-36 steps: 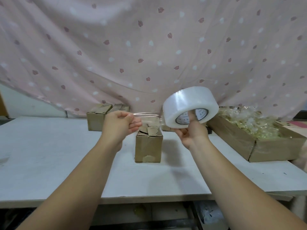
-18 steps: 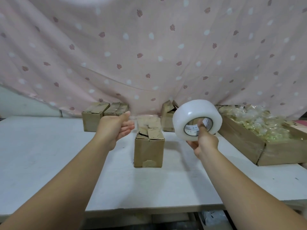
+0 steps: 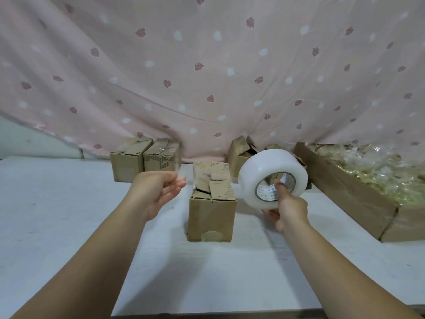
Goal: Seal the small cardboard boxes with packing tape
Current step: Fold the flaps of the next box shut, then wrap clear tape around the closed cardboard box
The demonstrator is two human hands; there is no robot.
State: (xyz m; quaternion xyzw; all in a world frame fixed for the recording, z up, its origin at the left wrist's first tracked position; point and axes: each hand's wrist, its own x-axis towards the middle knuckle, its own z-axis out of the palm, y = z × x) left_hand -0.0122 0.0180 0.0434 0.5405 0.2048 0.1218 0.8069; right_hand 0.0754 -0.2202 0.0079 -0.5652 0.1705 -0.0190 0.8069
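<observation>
As we held both hands above the white table (image 3: 69,222), we recorded the following.

Item 1: tape roll (image 3: 272,176), clear and wide, right of frame centre, off the table. Our right hand (image 3: 290,209) gripped it, thumb hooked into the printed core and fingers curled under the outer face.

Item 2: tape strip (image 3: 186,168), clear and faint, drawn leftward from the roll above the middle box. Our left hand (image 3: 158,192), left of centre, pinched its end between thumb and curled fingertips.

Item 3: middle box (image 3: 211,215), small and brown, standing on the table at frame centre between our 2 hands, touched by neither. Its top flaps were folded down unevenly.

Item 4: 2 small boxes (image 3: 161,160), side by side and touching, behind the left hand against the curtain (image 3: 207,65), with glossy film on their tops.

Item 5: 1 small box (image 3: 240,155) behind the roll, flaps raised, partly hidden.

Item 6: large carton (image 3: 345,194), right edge of frame, open-topped, holding clear-wrapped packets (image 3: 379,166).

Curtain: pink, with white dots and leaf prints, filling the upper frame.
</observation>
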